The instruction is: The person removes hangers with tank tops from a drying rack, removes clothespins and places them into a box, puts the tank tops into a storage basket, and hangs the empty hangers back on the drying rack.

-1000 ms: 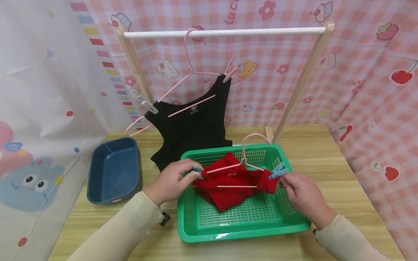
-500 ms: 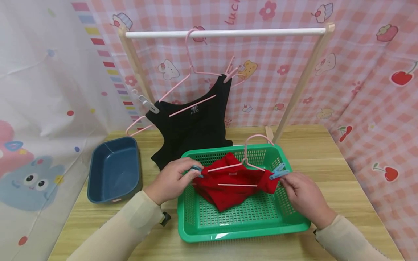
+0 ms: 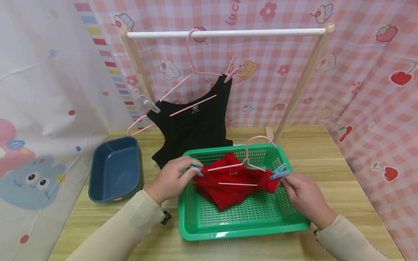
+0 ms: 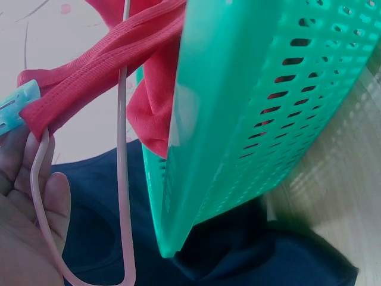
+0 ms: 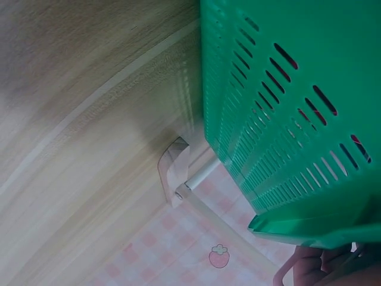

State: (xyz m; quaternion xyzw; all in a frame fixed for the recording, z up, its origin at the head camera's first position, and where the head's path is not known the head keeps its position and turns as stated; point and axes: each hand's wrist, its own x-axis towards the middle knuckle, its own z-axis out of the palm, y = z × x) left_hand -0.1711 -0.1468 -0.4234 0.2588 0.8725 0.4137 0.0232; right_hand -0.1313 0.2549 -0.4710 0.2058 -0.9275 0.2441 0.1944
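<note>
A red tank top (image 3: 228, 186) lies in the green basket (image 3: 244, 234), with a pink hanger (image 3: 237, 184) through it. My left hand (image 3: 173, 178) pinches a blue clothespin (image 3: 197, 169) at the left shoulder strap; the left wrist view shows the strap (image 4: 89, 89) and the hanger's end (image 4: 39, 179) beside that palm. At the other shoulder a second blue clothespin (image 3: 279, 172) clips the red fabric. My right hand (image 3: 305, 197) grips the hanger's right end just past it. In the right wrist view its curled fingers (image 5: 308, 265) are partly hidden below the basket's rim.
Behind the basket, a black tank top (image 3: 196, 123) hangs on a pink hanger from the white rail (image 3: 228, 33), with a white clothespin (image 3: 149, 104) and a pink clothespin (image 3: 231, 74) on its straps. A dark blue bin (image 3: 115, 170) stands at left.
Both hands keep their places at the red tank top's shoulders. The hanger's hook has tipped slightly to the right and down. The view has shifted a little.
</note>
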